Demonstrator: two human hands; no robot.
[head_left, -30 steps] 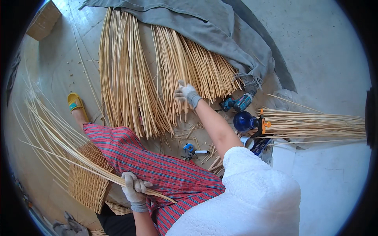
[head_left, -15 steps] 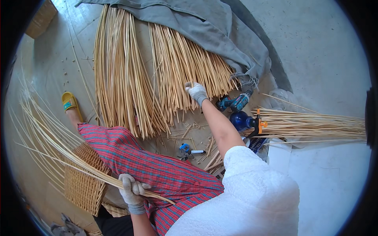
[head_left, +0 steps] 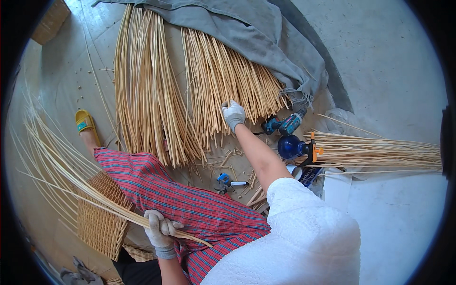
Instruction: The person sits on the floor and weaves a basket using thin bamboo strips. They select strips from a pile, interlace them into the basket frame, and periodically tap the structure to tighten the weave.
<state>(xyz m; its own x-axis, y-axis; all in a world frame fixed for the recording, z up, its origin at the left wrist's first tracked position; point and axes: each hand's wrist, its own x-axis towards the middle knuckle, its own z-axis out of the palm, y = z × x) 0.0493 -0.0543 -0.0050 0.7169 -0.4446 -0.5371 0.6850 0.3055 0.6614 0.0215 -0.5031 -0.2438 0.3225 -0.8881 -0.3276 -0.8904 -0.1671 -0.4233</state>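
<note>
My left hand, in a pale work glove, is wrapped round a bundle of long thin wicker rods. The rods' butt ends rest over my lap on the red checked cloth, and their thin tips fan out to the far left. My right hand, also gloved, is at the lower ends of the right-hand heap of wicker rods on the floor. Its fingers are curled in a pinch on a rod there; the fingertips are partly hidden. A second heap of rods lies to the left.
A grey cloth covers the heaps' far ends. Right of my right hand are a cordless drill, a blue spray bottle and more rods. Pruning shears lie among offcuts. A woven basket piece stands left of my lap.
My right hand has shifted slightly left and down along the ends of the heap. My left hand keeps its grip on the bundle, almost still.
</note>
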